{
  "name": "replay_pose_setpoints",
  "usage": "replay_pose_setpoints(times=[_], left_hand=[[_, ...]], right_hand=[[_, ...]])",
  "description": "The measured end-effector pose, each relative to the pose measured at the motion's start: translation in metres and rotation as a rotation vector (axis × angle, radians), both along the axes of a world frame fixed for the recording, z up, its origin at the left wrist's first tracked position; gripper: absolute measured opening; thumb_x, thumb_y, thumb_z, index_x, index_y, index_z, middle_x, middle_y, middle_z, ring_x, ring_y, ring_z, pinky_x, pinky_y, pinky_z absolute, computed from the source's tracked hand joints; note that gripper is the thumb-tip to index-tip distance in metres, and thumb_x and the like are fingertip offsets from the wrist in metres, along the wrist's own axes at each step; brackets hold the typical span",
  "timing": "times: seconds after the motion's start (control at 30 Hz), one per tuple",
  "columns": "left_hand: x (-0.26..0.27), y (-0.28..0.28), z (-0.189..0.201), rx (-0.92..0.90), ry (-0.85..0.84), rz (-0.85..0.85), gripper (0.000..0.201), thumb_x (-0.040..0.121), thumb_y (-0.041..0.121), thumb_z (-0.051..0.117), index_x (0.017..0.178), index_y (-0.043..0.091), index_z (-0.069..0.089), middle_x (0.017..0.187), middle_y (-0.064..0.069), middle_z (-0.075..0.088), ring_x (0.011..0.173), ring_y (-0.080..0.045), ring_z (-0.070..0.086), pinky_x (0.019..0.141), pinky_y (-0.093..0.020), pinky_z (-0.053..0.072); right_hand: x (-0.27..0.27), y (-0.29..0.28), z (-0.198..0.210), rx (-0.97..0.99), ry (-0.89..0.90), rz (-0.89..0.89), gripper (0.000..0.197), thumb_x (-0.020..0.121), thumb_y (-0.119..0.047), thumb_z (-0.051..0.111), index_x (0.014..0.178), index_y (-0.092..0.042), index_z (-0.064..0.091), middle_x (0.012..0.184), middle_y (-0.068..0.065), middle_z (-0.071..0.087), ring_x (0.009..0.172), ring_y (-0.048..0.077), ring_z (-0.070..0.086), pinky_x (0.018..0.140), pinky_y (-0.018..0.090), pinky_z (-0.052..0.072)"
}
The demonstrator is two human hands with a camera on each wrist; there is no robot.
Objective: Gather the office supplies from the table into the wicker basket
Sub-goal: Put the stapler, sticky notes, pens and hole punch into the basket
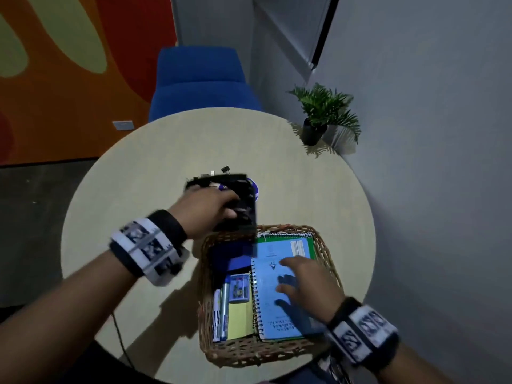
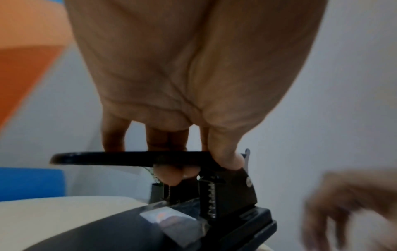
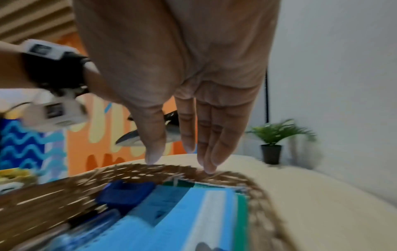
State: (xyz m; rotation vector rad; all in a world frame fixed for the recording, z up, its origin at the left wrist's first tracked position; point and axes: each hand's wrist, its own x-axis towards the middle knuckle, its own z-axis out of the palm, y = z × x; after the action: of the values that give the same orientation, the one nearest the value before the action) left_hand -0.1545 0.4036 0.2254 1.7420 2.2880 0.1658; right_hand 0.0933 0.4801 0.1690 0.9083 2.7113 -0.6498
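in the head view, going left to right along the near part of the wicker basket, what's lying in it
White marker → blue marker → yellow sticky notes → blue spiral notebook, with the right hand open above it.

Head: looks steeply down at the round table (image 1: 166,162).
Wrists: close, along each palm.
Shared: wicker basket (image 1: 327,253), potted plant (image 1: 324,115).

Dim room, round light-wood bench (image 1: 166,167) with a blue upholstered chair (image 1: 199,81) behind it. Left wall (image 1: 69,65) carries an orange, red and green mural over dark floor (image 1: 30,217); right wall (image 1: 429,134) is plain grey. Small potted fern (image 1: 324,115) sits at the bench's far right edge.
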Motion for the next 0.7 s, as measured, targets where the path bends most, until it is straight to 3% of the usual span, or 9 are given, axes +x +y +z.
replay_pose_setpoints(times=[0.13, 0.27, 0.37, 0.47, 0.57, 0.63, 0.7], left_hand=[[0.068, 0.021, -0.028, -0.138, 0.092, -0.288, 0.034, 0.094, 0.038, 0.047, 0.127, 0.029, 0.049, 0.121, -0.003, 0.059, 0.119, -0.022, 0.051, 0.11, -0.041, 0.023], [0.088, 0.036, -0.055, -0.172, 0.251, -0.701, 0.032, 0.096, 0.018, 0.043, 0.127, 0.025, 0.052, 0.111, -0.011, 0.059, 0.112, -0.031, 0.053, 0.113, -0.047, 0.019], [0.088, 0.043, -0.064, -0.235, 0.387, -0.902, 0.034, 0.097, 0.019, 0.043, 0.13, 0.024, 0.051, 0.122, -0.011, 0.057, 0.12, -0.03, 0.049, 0.118, -0.049, 0.011], [0.083, 0.046, -0.057, -0.229, 0.523, -1.063, 0.03, 0.089, 0.023, 0.054, 0.118, 0.029, 0.058, 0.111, -0.004, 0.063, 0.111, -0.025, 0.057, 0.116, -0.051, 0.021], [0.076, 0.044, -0.059, -0.187, 0.57, -1.15, 0.032, 0.082, 0.023, 0.062, 0.112, 0.033, 0.059, 0.103, 0.002, 0.065, 0.104, -0.021, 0.061, 0.114, -0.046, 0.031], [0.079, 0.039, -0.063, -0.162, 0.572, -1.168, 0.036, 0.075, 0.025, 0.069, 0.108, 0.037, 0.059, 0.1, 0.005, 0.065, 0.102, -0.017, 0.061, 0.113, -0.043, 0.035], [0.084, 0.034, -0.07, -0.178, 0.538, -1.152, 0.039, 0.072, 0.028, 0.072, 0.107, 0.039, 0.059, 0.105, 0.006, 0.064, 0.108, -0.016, 0.059, 0.114, -0.042, 0.034]], right_hand=[[0.062, 0.041, 0.013, 0.081, 0.053, -0.203, 0.044, 0.084, -0.032, 0.066, 0.127, -0.022, 0.057, 0.121, 0.001, 0.066, 0.105, 0.018, 0.063, 0.087, 0.029, 0.048], [0.106, 0.061, 0.018, 0.11, 0.091, -0.326, 0.044, 0.081, -0.03, 0.072, 0.122, -0.019, 0.061, 0.113, -0.001, 0.069, 0.094, 0.013, 0.065, 0.081, 0.025, 0.049], [0.122, 0.065, 0.015, 0.096, 0.106, -0.38, 0.042, 0.075, -0.029, 0.079, 0.113, -0.018, 0.067, 0.1, -0.001, 0.073, 0.078, 0.007, 0.061, 0.076, 0.029, 0.054], [0.128, 0.068, 0.006, 0.028, 0.107, -0.443, 0.04, 0.069, -0.025, 0.083, 0.107, -0.018, 0.071, 0.088, -0.005, 0.069, 0.072, 0.002, 0.062, 0.076, 0.031, 0.056], [0.128, 0.076, -0.005, -0.013, 0.111, -0.451, 0.04, 0.066, -0.024, 0.084, 0.104, -0.021, 0.072, 0.084, -0.01, 0.065, 0.073, -0.021, 0.058, 0.073, 0.021, 0.051], [0.122, 0.083, -0.009, -0.022, 0.095, -0.432, 0.04, 0.068, -0.026, 0.083, 0.106, -0.022, 0.071, 0.087, -0.012, 0.064, 0.068, -0.015, 0.059, 0.076, 0.022, 0.052], [0.111, 0.092, -0.008, -0.01, 0.09, -0.398, 0.04, 0.071, -0.027, 0.08, 0.109, -0.022, 0.07, 0.091, -0.011, 0.065, 0.078, 0.0, 0.062, 0.079, 0.029, 0.055]])
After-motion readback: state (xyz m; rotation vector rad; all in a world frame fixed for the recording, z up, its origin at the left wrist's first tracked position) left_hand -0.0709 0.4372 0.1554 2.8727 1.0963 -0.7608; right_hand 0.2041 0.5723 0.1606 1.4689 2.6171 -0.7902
